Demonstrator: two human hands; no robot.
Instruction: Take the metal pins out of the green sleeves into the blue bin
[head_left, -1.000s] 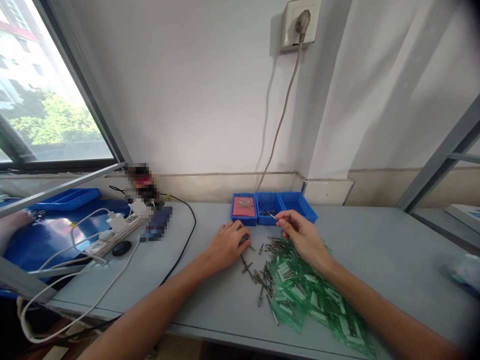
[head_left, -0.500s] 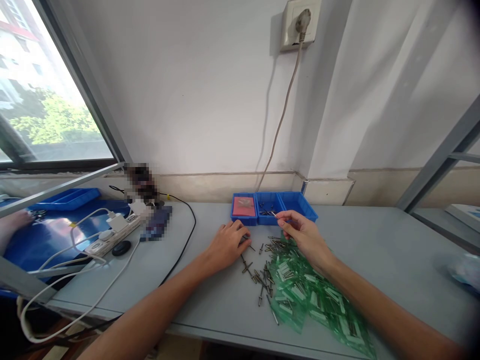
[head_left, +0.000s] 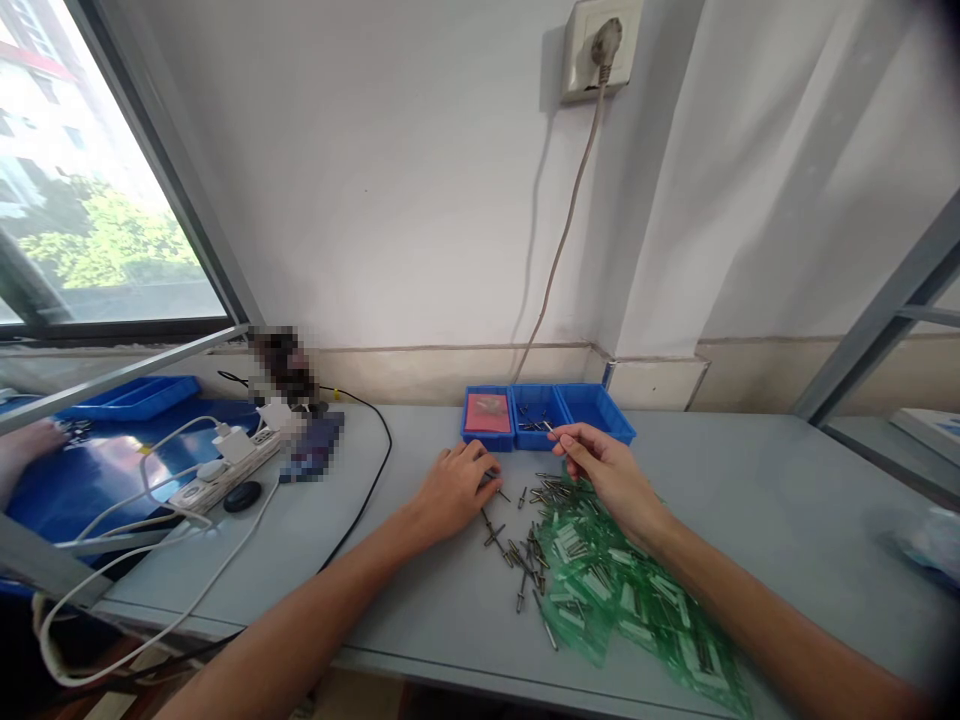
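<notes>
My right hand [head_left: 600, 465] pinches a small metal rivet [head_left: 553, 431] by the front edge of the blue bins. My left hand [head_left: 459, 488] rests on the table, fingers curled at a rivet [head_left: 504, 496]; whether it grips it is unclear. Loose metal rivets [head_left: 529, 560] lie between my forearms. Green plastic bags [head_left: 637, 590] holding more rivets lie under and beside my right forearm. The middle blue bin [head_left: 538, 397] contains several rivets, and the left blue bin [head_left: 487, 442] holds a red packet [head_left: 486, 413]. The right blue bin [head_left: 596, 402] shows no parts.
A power strip [head_left: 214, 480] with white cables and a black round object [head_left: 242, 497] are at the left. A black cable [head_left: 375, 480] crosses the table. Beyond a metal frame, another person's hand [head_left: 41, 438] is over a blue surface [head_left: 142, 450]. A clear bag [head_left: 934, 540] lies far right.
My right hand has shifted very slightly, and the rivet in its fingers has tilted a little. My left hand has not visibly moved.
</notes>
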